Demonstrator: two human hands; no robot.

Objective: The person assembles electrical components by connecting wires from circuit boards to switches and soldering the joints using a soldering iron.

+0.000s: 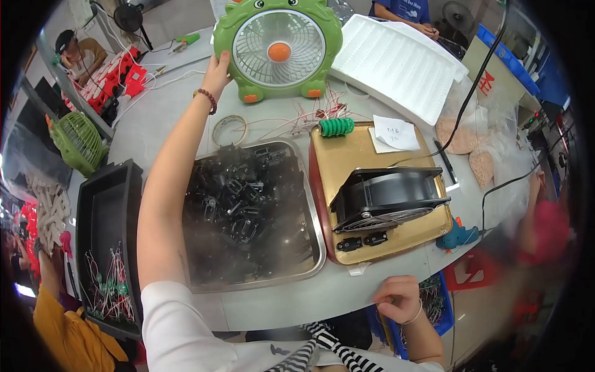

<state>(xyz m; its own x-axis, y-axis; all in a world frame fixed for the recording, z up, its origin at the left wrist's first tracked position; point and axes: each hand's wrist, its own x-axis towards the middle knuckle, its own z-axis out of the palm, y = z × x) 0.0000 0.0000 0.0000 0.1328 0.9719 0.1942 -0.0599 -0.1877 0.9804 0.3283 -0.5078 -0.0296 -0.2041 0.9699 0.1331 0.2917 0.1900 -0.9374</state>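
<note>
My left arm reaches far across the table, and my left hand grips the left side of a green animal-shaped desk fan. The fan stands upright, with a grey grille and an orange hub. My right hand rests by the table's near edge, fingers curled in, with nothing visible in it. Under my left forearm lies a metal tray of small black plastic parts. Right of that, a black square cooling fan stands on a gold tray, with two small black parts in front.
A roll of tape, a green coil and loose wires lie behind the trays. A white foam tray sits at the back right. Left are a black bin and another green fan. A black cable hangs at right. Other people sit nearby.
</note>
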